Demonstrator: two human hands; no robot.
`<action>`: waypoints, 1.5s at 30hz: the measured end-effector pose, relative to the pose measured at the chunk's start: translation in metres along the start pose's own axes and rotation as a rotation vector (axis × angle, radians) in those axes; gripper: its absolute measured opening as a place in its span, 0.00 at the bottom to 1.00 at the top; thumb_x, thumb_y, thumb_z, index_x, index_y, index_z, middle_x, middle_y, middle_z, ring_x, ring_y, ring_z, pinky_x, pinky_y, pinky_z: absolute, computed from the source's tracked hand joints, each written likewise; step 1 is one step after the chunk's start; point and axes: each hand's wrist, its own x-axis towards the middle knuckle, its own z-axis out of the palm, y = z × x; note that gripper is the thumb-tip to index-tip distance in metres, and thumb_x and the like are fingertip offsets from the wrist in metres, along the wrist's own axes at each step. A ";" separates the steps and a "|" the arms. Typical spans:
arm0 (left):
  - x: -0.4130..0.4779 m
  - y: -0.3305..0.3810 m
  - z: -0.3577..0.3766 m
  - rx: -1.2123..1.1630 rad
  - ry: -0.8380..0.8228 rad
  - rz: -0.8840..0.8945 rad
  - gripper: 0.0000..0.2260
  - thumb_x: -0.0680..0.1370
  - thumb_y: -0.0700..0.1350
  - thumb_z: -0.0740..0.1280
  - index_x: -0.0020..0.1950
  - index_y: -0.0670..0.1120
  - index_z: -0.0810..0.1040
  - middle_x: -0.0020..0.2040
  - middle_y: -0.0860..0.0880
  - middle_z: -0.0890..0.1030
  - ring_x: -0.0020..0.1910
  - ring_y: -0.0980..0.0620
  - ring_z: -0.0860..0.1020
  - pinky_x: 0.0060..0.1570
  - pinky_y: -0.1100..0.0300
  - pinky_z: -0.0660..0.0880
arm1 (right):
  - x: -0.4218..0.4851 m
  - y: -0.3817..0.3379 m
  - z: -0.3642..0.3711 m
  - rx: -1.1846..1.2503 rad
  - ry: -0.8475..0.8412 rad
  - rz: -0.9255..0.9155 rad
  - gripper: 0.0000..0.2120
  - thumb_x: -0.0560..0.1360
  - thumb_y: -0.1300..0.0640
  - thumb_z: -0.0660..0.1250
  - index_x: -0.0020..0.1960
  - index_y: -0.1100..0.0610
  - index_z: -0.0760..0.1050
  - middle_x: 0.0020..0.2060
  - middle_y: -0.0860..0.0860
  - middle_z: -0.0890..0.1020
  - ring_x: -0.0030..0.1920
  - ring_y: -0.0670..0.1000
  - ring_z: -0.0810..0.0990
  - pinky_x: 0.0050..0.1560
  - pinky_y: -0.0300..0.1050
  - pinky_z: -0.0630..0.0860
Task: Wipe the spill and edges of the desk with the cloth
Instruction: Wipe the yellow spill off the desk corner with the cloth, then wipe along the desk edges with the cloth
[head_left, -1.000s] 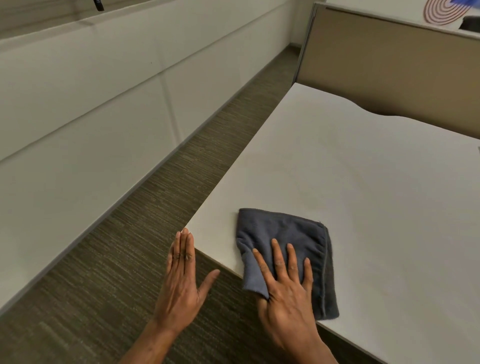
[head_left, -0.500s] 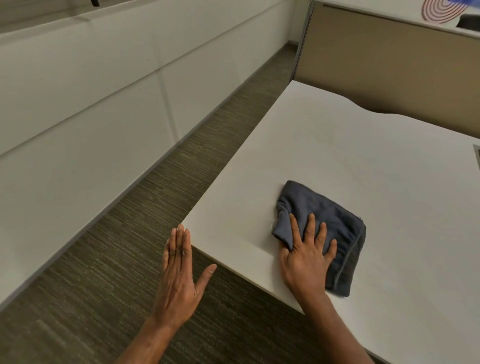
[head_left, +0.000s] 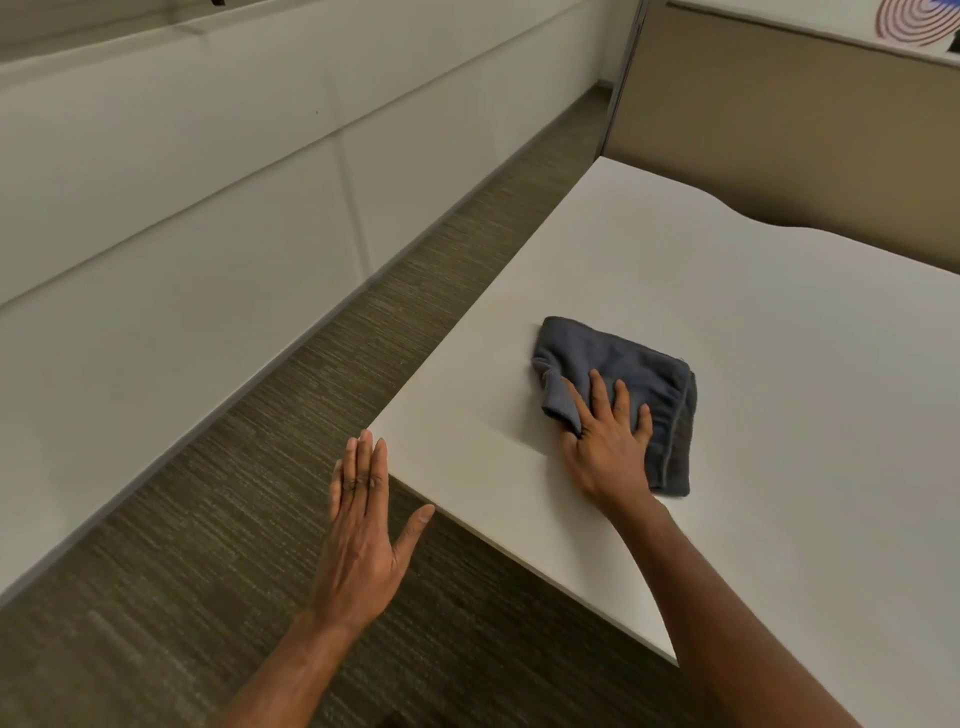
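Note:
A folded dark blue-grey cloth (head_left: 623, 364) lies on the white desk (head_left: 779, 364), a little in from the near left corner. My right hand (head_left: 605, 441) presses flat on the cloth's near part, fingers spread, with a fold bunched under the index finger. My left hand (head_left: 363, 525) is flat and empty, fingers together, thumb out, held over the floor with its fingertips at the desk's corner (head_left: 371, 431). No spill shows on the desk.
A tan partition (head_left: 779, 130) stands along the desk's far edge. White wall panels (head_left: 182, 208) run along the left, with a strip of striped brown carpet (head_left: 260, 467) between them and the desk.
My right hand slid the cloth away from the near edge and to the right across the desk, then a little farther in. The left hand stayed by the corner.

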 end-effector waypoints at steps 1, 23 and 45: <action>0.000 0.002 -0.001 -0.001 0.004 -0.006 0.42 0.82 0.70 0.49 0.85 0.43 0.44 0.86 0.46 0.43 0.85 0.47 0.42 0.82 0.56 0.37 | -0.007 0.001 0.001 0.009 -0.006 -0.025 0.29 0.84 0.48 0.50 0.81 0.43 0.41 0.82 0.50 0.43 0.80 0.56 0.36 0.77 0.64 0.33; -0.084 0.055 0.032 0.007 0.236 -0.250 0.37 0.85 0.64 0.52 0.85 0.43 0.48 0.86 0.45 0.47 0.85 0.47 0.45 0.83 0.53 0.43 | -0.139 0.019 0.006 0.080 -0.011 -0.222 0.34 0.74 0.47 0.46 0.81 0.45 0.48 0.81 0.49 0.46 0.81 0.53 0.38 0.78 0.62 0.39; -0.101 0.013 0.023 -0.044 0.224 -0.161 0.35 0.85 0.61 0.55 0.85 0.40 0.52 0.86 0.42 0.50 0.85 0.46 0.46 0.83 0.46 0.49 | -0.192 0.022 0.013 0.309 0.064 -0.117 0.29 0.79 0.49 0.48 0.79 0.47 0.49 0.80 0.44 0.52 0.81 0.46 0.44 0.80 0.56 0.39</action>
